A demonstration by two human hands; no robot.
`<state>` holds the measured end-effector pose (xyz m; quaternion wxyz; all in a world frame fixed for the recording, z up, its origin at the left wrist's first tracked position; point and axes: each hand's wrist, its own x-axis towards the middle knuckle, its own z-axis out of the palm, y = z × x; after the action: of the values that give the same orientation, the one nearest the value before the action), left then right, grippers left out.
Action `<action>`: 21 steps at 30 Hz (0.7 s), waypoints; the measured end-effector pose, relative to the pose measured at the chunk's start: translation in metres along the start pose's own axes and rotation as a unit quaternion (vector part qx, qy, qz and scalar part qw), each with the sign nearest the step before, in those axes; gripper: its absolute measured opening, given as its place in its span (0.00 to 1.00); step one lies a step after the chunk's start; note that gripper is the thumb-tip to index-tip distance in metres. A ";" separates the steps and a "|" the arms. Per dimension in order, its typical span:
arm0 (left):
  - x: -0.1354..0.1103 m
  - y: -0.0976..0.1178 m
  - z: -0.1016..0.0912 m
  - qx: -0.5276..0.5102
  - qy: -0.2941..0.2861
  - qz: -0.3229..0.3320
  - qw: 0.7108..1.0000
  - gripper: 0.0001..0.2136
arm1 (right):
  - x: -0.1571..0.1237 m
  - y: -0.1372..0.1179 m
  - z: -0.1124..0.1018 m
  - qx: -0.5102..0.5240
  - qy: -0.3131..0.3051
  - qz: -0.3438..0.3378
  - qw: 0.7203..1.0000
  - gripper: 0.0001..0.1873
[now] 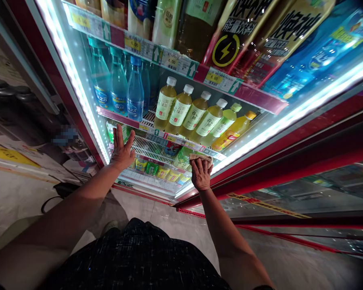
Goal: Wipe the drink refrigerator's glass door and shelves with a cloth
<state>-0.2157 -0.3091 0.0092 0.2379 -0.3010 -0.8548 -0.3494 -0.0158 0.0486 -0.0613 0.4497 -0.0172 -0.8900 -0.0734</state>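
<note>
I stand before an open, lit drinks cooler. My left hand [122, 150] is open, fingers stretched flat against the front of a wire shelf [148, 147] at the cooler's left side. My right hand [201, 173] is closed on a small beige cloth [200, 158], pressing it against the front edge strip of the shelf [196, 147] near the right side. Just above that strip stands a row of yellow-green tea bottles [181, 110] with white caps. Blue water bottles [121, 86] stand to their left.
The top shelf holds large bottles with black and yellow labels [238, 36] and price tags [172, 61]. Small green and yellow packs [157, 170] line the lowest shelf. A red door frame [290, 161] runs to the right. Grey tiled floor [24, 193] lies below, with a dark cable at left.
</note>
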 end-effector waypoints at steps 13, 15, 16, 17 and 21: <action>-0.002 0.005 -0.001 0.006 -0.006 0.028 1.000 0.43 | 0.011 -0.019 -0.004 -0.001 0.116 0.160 0.980 0.44; -0.002 0.005 -0.001 0.015 -0.011 0.029 0.999 0.43 | 0.023 -0.012 -0.009 0.005 0.128 0.180 0.975 0.45; -0.002 0.005 -0.001 0.019 -0.013 0.029 0.999 0.43 | 0.025 -0.008 -0.010 0.003 0.133 0.180 0.975 0.45; -0.002 0.006 -0.001 0.021 -0.014 0.030 0.999 0.43 | 0.025 -0.006 -0.010 -0.001 0.136 0.173 0.976 0.45; -0.002 0.008 0.000 0.008 -0.005 0.028 1.000 0.44 | 0.001 -0.019 -0.003 -0.017 0.120 0.146 0.982 0.44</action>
<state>-0.2094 -0.3050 0.0113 0.2458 -0.3241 -0.8502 -0.3343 -0.0155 0.0289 -0.0610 0.5592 -0.1455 -0.8159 -0.0231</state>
